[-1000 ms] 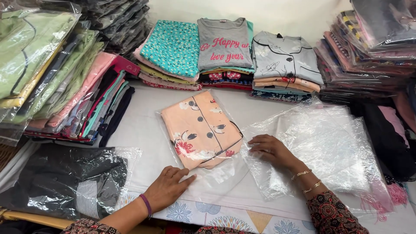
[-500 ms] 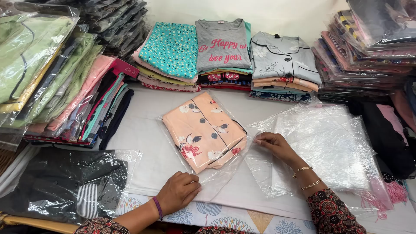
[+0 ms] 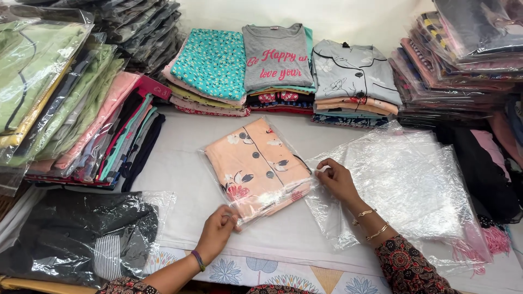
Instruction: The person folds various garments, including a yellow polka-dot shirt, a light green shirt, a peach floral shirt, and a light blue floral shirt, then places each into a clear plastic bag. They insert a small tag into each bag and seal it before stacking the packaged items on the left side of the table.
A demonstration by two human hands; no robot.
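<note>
White cloth-covered table (image 3: 180,179) against a pale wall, packed clothing stacked on three sides.

Left hand (image 3: 217,233): fingers curled, pinching near corner of clear bag holding folded peach shirt (image 3: 256,163). Right hand (image 3: 335,179): fingertips pinched on bag's right edge, resting on loose pile of empty clear bags (image 3: 406,185). Peach shirt lying flat between both hands, tilted, buttons up, mid-table.

Bare cloth just beyond left fingers toward far side and to their left; open strip also between the two hands along near table edge, where floral-print border (image 3: 283,275) shows. Beyond right fingers, no bare cloth: empty bags covering everything out to right edge.

Left of left hand: bagged dark garment (image 3: 81,239) at near left corner, close to wrist. Farther left: slanted row of bagged clothes (image 3: 81,120), green through pink to dark. Past shirt's far edge: three folded stacks, teal print (image 3: 212,62), grey tee (image 3: 275,57), pale grey pyjama top (image 3: 354,73), well apart from fingers. Right of right hand, past empty bags: tall stack of bagged garments (image 3: 463,60).
</note>
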